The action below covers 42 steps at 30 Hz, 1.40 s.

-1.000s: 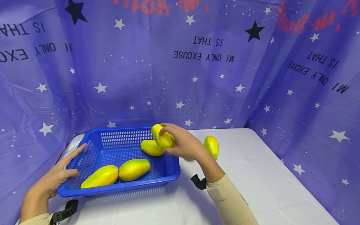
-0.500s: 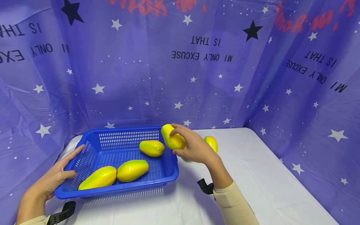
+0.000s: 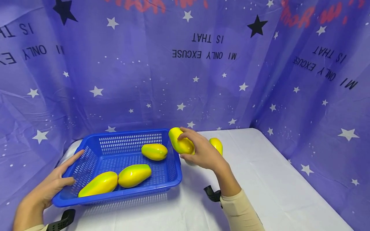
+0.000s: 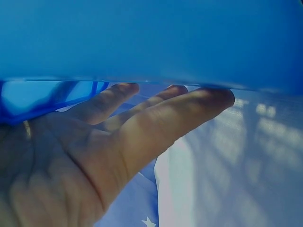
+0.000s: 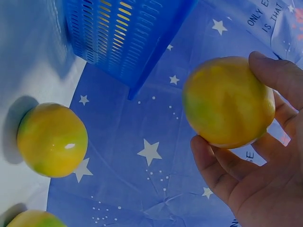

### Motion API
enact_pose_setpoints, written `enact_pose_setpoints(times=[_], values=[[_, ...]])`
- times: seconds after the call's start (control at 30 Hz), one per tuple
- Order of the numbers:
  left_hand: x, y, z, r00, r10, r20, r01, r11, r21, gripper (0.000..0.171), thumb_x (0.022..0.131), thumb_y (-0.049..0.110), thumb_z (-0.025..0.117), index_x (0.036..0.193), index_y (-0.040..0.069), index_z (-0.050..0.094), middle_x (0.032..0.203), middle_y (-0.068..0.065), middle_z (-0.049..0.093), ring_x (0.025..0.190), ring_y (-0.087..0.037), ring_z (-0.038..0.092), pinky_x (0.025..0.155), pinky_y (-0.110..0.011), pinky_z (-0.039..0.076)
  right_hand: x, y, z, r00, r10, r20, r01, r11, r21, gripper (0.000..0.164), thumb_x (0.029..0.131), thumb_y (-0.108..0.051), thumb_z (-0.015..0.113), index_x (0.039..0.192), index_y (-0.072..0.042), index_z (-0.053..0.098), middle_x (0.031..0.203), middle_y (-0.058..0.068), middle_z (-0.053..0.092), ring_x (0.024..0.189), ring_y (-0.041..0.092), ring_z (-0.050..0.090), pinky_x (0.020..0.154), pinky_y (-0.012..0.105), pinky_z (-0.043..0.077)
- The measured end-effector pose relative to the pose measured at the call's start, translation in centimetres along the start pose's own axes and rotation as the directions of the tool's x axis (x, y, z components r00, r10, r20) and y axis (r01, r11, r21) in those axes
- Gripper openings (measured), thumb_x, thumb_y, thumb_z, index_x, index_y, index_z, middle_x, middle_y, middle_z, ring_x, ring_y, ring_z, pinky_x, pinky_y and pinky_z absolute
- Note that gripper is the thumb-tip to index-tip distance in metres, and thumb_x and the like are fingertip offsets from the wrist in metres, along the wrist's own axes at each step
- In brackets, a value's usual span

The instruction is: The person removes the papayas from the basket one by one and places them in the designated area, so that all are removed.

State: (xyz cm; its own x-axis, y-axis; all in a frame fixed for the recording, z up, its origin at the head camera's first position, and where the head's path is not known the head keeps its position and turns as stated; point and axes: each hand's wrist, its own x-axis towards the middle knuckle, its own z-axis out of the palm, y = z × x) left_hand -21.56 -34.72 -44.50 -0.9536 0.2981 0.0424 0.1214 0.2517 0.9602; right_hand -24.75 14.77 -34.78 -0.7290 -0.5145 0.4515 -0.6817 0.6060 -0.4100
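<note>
My right hand (image 3: pixel 200 150) pinches a yellow-green mango (image 3: pixel 181 141) between thumb and fingertips. It is held above the back right corner of a blue plastic basket (image 3: pixel 127 190). The right wrist view shows this mango (image 5: pixel 229 101) end-on, apart from the basket wall (image 5: pixel 113 38). At the basket's left side, my left hand (image 3: pixel 53 186) holds the rim, thumb and one finger over it. From the left wrist view, the other fingers of the left hand (image 4: pixel 137 137) reach under the blue plastic. Three mangoes lie inside, one of them (image 3: pixel 154 151) near the right wall.
On the white table (image 3: pixel 260 179), right of the basket, a mango (image 3: pixel 216 145) lies partly behind the right hand. Two mangoes show there in the right wrist view, one whole (image 5: pixel 52 140) and one cut off (image 5: pixel 35 220). A purple star-patterned curtain (image 3: pixel 150 80) encloses the back and sides.
The right hand has moved right with its mango, from over the mango inside the basket to the back right corner. The left hand keeps its hold; the view has shifted slightly.
</note>
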Motion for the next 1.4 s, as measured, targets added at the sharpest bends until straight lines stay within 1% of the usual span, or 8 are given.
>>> enact_pose_setpoints(times=[0.13,0.27,0.5,0.7,0.9,1.03,1.23,1.4], values=[[0.2,-0.1,0.1,1.0,-0.005,0.01,0.005,1.0,-0.015,0.096,0.081,-0.011,0.045,0.157,0.034,0.009,0.141,0.012,0.026,0.096,-0.014,0.061,0.064,-0.041,0.057,-0.2,0.2,-0.2,1.0,0.001,-0.004,-0.001,1.0,-0.002,0.047,0.076,-0.018,0.081,0.116,-0.021,0.057,0.149,-0.001,0.042,0.135,0.015,0.039,0.107,0.039,0.036],[0.1,-0.2,0.1,0.998,0.061,0.005,-0.061,0.995,0.084,0.095,0.081,-0.014,0.046,0.158,0.029,0.009,0.148,0.018,0.014,0.102,-0.001,0.05,0.068,-0.029,0.054,-0.4,0.4,-0.7,1.0,0.004,-0.012,-0.004,1.0,0.001,0.047,0.076,-0.018,0.081,0.117,-0.021,0.057,0.149,-0.001,0.042,0.135,0.015,0.039,0.105,0.039,0.038],[-0.1,-0.2,-0.3,0.997,0.009,0.076,0.006,0.982,-0.189,0.096,0.083,-0.018,0.038,0.157,0.035,0.009,0.127,0.019,0.042,0.087,-0.029,0.068,0.058,-0.049,0.056,-0.5,1.4,-1.7,0.999,0.022,-0.04,-0.021,0.999,0.036,0.048,0.077,-0.017,0.081,0.117,-0.018,0.056,0.149,0.0,0.041,0.136,0.017,0.039,0.103,0.04,0.041],[-0.1,-0.3,-0.5,0.996,0.007,0.085,0.01,0.98,-0.198,0.097,0.082,-0.018,0.038,0.157,0.036,0.008,0.124,0.021,0.05,0.089,-0.028,0.067,0.061,-0.052,0.055,-0.9,2.4,-2.5,0.996,0.073,-0.054,-0.07,0.996,0.057,0.046,0.079,-0.015,0.08,0.118,-0.017,0.055,0.15,-0.001,0.039,0.134,0.019,0.04,0.103,0.04,0.041],[0.3,-0.5,-0.2,0.999,-0.007,0.036,0.009,0.999,-0.052,0.096,0.083,-0.014,0.042,0.157,0.036,0.007,0.139,0.019,0.028,0.093,-0.016,0.063,0.062,-0.044,0.057,-1.8,3.6,-3.6,0.986,0.139,-0.097,-0.13,0.988,0.087,0.047,0.078,-0.012,0.08,0.118,-0.018,0.055,0.15,0.001,0.039,0.131,0.024,0.044,0.098,0.042,0.045],[0.2,-0.4,-0.2,0.999,0.029,0.036,-0.028,0.999,-0.027,0.096,0.082,-0.015,0.043,0.157,0.033,0.008,0.14,0.015,0.027,0.097,-0.014,0.061,0.068,-0.039,0.057,-2.4,4.6,-4.4,0.977,0.171,-0.129,-0.161,0.983,0.086,0.048,0.078,-0.012,0.08,0.118,-0.017,0.055,0.15,0.002,0.039,0.133,0.025,0.042,0.099,0.047,0.044],[0.0,-0.3,0.0,0.995,0.099,-0.017,-0.095,0.98,0.175,0.096,0.079,-0.011,0.048,0.158,0.027,0.009,0.154,0.018,0.006,0.119,0.006,0.03,0.077,-0.015,0.038,-3.3,6.1,-5.4,0.961,0.229,-0.156,-0.219,0.973,0.079,0.047,0.08,-0.013,0.079,0.12,-0.017,0.055,0.151,0.002,0.038,0.133,0.027,0.041,0.099,0.049,0.044],[-0.1,-0.2,0.1,0.998,0.063,-0.026,-0.058,0.985,0.166,0.095,0.08,-0.008,0.049,0.158,0.029,0.008,0.157,0.014,0.003,0.115,0.007,0.031,0.076,-0.018,0.041,-4.1,7.3,-5.7,0.94,0.293,-0.175,-0.286,0.956,0.063,0.047,0.08,-0.014,0.078,0.12,-0.015,0.055,0.152,0.002,0.037,0.136,0.029,0.038,0.101,0.05,0.041]])
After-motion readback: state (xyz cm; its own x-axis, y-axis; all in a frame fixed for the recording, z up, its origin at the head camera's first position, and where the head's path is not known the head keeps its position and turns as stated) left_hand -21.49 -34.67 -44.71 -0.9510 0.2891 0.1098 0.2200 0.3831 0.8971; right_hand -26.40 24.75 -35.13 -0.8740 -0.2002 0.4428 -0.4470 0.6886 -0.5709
